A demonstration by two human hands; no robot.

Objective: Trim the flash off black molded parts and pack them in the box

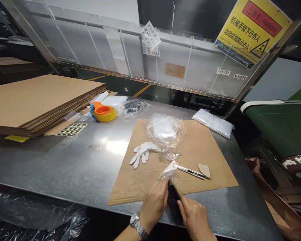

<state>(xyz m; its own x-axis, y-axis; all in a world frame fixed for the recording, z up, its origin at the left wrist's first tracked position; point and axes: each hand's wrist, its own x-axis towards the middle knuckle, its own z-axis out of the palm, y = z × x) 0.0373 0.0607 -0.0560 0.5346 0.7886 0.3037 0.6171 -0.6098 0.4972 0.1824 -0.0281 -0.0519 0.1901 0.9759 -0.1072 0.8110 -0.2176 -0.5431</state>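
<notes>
My left hand, with a metal watch on the wrist, is closed at the upper end of a black flat item near the table's front edge. A clear plastic bag extends forward from those fingers over the cardboard sheet. My right hand grips the black item's right side, thumb on top. Just beyond lie a slim cutter knife and a small beige piece. A white glove rests on the left of the sheet, beside a clear plastic bundle.
Stacked cardboard stands at the left, near an orange and yellow tape dispenser and a sticker sheet. A white packet lies at the back right. A clear panel rises behind the table; a green conveyor is right.
</notes>
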